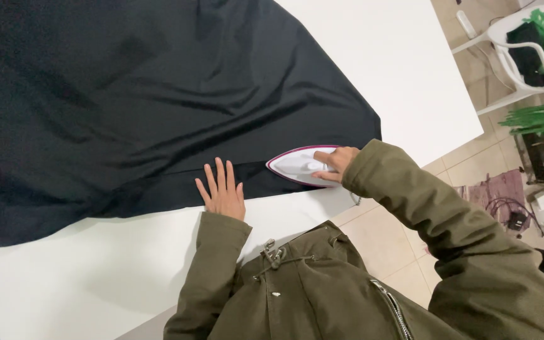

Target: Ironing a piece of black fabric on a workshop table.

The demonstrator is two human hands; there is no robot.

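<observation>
A white iron (302,165) with a magenta rim sits on the near edge of a wide black cloth (146,107), its pointed nose aimed to the left, and the right hand (335,162) is closed around its handle from the right side, fingers wrapped over the top. The left hand (223,189) lies flat and released just to the left of the iron, palm down with fingers spread and pointing away from the body, pressing the hem of the cloth where it meets the bare surface; the two hands are near each other but not touching. Both arms come out of olive green jacket sleeves (410,201), and the jacket front with its drawcord and zip fills the lower middle of the view. The cloth covers most of the white tabletop (385,56), draped in soft folds, leaving a bare strip along the near side and a bare corner at the upper right. Beyond the tabletop's right edge the floor is beige tile (385,242). A white plastic chair (517,38) holding black and green fabric stands at the upper right, with green strips (539,118) below it, and some cables and a purple rag (502,189) lie on the floor further down
</observation>
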